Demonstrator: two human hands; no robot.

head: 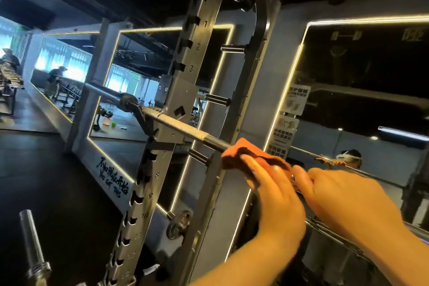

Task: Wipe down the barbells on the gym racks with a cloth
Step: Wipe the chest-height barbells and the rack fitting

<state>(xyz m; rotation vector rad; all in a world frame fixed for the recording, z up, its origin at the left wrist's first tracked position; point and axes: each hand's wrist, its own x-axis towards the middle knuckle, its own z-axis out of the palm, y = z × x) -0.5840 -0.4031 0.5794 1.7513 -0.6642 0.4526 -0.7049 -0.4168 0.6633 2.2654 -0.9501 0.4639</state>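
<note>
The barbell (185, 128) lies across the rack (178, 90) and slopes down toward the hands. An orange cloth (241, 151) is wrapped over the bar, under and just beyond the fingers (253, 165) of the left hand (276, 193). These fingers lie close together, curled over the cloth, and hold it on the bar. The right hand (343, 195) is just beside it, on the side away from the rack, with its fingers curled round the bare bar. Behind the fingers is a mirror (130, 76) with lit edges. Another bar end (31, 239) stands well apart from both hands.

arms (255, 251): bare | mirror reflection (348, 161): white headset (346, 155), dark hair or cap
</note>
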